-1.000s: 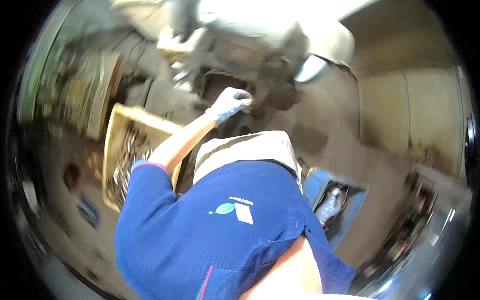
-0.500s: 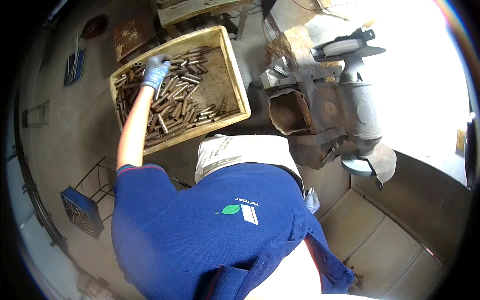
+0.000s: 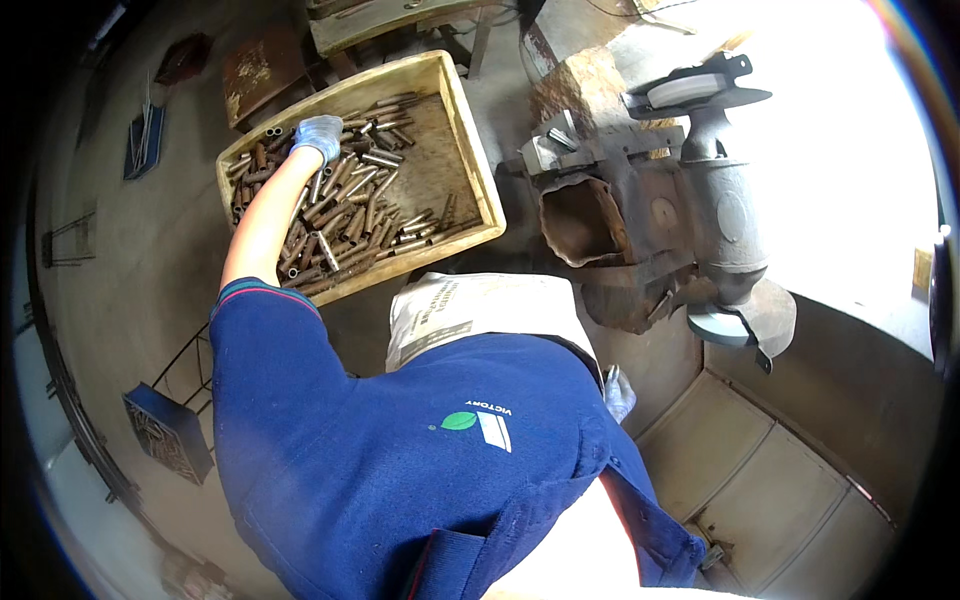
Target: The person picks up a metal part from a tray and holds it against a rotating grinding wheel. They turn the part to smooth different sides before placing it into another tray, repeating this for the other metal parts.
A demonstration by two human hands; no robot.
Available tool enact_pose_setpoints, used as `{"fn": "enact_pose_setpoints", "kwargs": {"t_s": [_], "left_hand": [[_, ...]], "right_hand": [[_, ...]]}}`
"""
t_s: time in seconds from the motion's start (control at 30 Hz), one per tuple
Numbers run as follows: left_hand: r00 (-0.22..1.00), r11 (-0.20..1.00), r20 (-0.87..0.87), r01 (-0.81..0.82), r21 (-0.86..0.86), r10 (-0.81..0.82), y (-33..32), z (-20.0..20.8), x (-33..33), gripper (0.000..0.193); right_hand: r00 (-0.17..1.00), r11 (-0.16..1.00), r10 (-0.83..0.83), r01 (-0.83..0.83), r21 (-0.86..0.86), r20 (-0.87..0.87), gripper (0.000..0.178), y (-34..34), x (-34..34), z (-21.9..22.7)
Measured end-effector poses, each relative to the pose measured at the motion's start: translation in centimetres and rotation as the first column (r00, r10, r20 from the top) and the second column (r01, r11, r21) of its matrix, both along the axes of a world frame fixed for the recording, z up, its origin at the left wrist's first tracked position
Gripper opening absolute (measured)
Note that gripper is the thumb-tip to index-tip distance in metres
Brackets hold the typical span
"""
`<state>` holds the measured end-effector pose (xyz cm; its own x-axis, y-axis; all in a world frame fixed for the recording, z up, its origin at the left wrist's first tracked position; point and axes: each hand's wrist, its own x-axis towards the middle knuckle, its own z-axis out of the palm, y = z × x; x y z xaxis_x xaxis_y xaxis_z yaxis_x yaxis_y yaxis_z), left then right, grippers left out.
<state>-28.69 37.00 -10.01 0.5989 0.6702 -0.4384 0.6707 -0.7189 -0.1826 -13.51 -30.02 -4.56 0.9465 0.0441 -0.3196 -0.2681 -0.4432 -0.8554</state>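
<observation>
Left hand [image 3: 318,135], gloved, down among rusty tube pieces [image 3: 345,215] in yellow crate [image 3: 478,150]; fingers curled, grip unclear to me. Right hand [image 3: 618,392] mostly hidden, can't tell. Crate well stocked; bench grinder [image 3: 690,200] unfed.

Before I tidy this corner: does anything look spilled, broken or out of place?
Nothing looks spilled. The short metal tubes lie jumbled, but all inside the yellow crate, where the left hand reaches. The bench grinder looks rusty and worn. The right hand is mostly hidden behind the body.
</observation>
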Motion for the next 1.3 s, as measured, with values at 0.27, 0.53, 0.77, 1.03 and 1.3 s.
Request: {"fn": "enact_pose_setpoints", "kwargs": {"t_s": [0.27,0.53,0.77,1.03,1.3], "left_hand": [[0.976,0.973,-0.025,-0.217,-0.08,0.216,-0.9,2.5,1.8,0.035],[0.948,0.941,-0.06,-0.319,-0.114,0.314,-1.7,0.4,1.9,0.039],[0.857,0.978,0.474,-0.202,-0.053,0.202,-3.2,3.8,-1.2,0.027],[0.49,0.628,0.82,0.547,-0.554,0.296,-21.6,13.0,13.0,0.028],[0.605,0.082,0.741,0.756,-0.65,0.292,-36.3,14.1,22.4,0.026]], "right_hand": [[0.994,0.983,-0.097,0.104,0.151,-0.057,0.024,-0.8,-1.5,-2.4],[0.995,0.994,-0.07,0.075,0.08,-0.066,0.025,-2.2,-1.0,-4.2],[0.995,0.992,-0.067,0.074,0.101,-0.075,0.023,-3.8,-2.4,-3.1],[0.751,0.907,0.399,-0.407,-0.108,0.527,0.022,7.6,4.6,6.8],[0.709,0.968,0.145,-0.247,0.05,0.69,0.026,9.4,6.7,10.3]]}}
